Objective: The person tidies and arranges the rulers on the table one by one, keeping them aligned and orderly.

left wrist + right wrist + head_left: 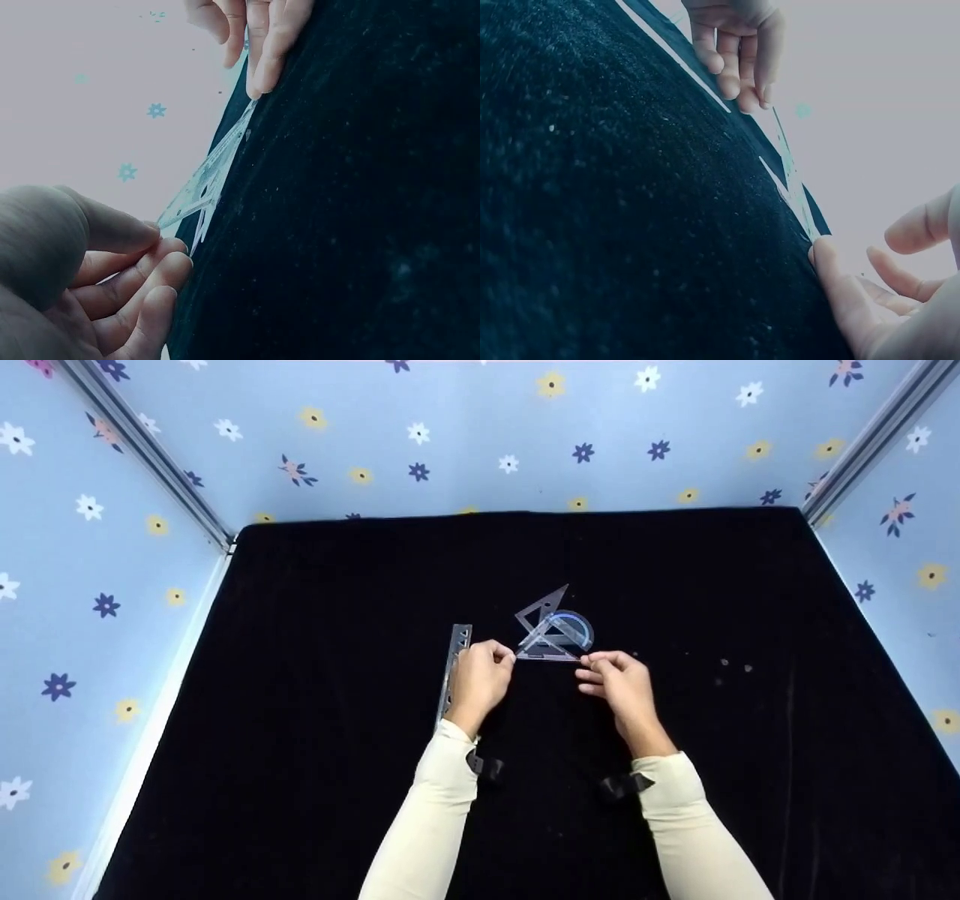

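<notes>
Both hands hold a clear set square (pixel 546 657) by its lower corners. The left hand (pixel 484 679) pinches the left corner between thumb and fingers; in the left wrist view, the set square (pixel 201 180) slants up from these fingertips to the other hand. My right hand (pixel 622 686) grips the right corner by its fingertips, other fingers spread apart. Beyond it, a second clear set square (pixel 553 600) and a clear protractor (pixel 588 634) overlap the held one in the head view. A clear ruler (pixel 454 651) with cut-out shapes lies left of the left hand, which partly hides it.
A black cloth (pixel 337 720) covers the table. Blue flowered panels (pixel 480 435) stand at the back and both sides, with metal posts at the corners. Small pale specks (pixel 748 668) lie on the cloth to the right.
</notes>
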`<state>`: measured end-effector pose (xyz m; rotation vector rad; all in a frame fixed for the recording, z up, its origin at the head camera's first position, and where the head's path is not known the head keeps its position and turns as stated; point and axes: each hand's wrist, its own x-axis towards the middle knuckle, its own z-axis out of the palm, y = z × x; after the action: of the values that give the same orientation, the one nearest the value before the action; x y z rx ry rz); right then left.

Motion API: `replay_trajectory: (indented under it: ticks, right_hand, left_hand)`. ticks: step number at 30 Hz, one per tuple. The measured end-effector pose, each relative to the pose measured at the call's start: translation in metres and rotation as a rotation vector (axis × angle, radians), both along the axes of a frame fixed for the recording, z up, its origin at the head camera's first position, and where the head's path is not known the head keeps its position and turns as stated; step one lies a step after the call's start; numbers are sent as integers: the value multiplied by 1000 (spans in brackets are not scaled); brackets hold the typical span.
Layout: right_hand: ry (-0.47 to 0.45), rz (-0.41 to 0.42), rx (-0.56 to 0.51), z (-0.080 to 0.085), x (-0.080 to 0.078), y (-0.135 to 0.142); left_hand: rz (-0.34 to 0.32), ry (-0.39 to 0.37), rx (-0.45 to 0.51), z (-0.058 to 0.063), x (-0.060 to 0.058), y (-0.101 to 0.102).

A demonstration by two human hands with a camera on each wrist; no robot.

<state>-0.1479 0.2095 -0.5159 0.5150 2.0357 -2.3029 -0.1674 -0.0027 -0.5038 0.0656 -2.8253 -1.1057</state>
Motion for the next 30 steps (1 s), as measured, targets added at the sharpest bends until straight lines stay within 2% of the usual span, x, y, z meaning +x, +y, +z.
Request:
replay_trajectory:
  ticks: [7,11,18,30]
  right_hand:
    - [23,-18,-42,-2,2,-2]
    - [38,-24,-57,-3,2,-4]
    - [56,-8,-85,-5,3,-9]
    - [116,-33,-128,-4,5,-15]
  left_hand:
    - [-44,48,24,0,8,-4]
    - [-57,27,30,1,11,-9]
    - [-35,3,15,-1,16,-19]
    - [-62,10,57,-4,19,-27]
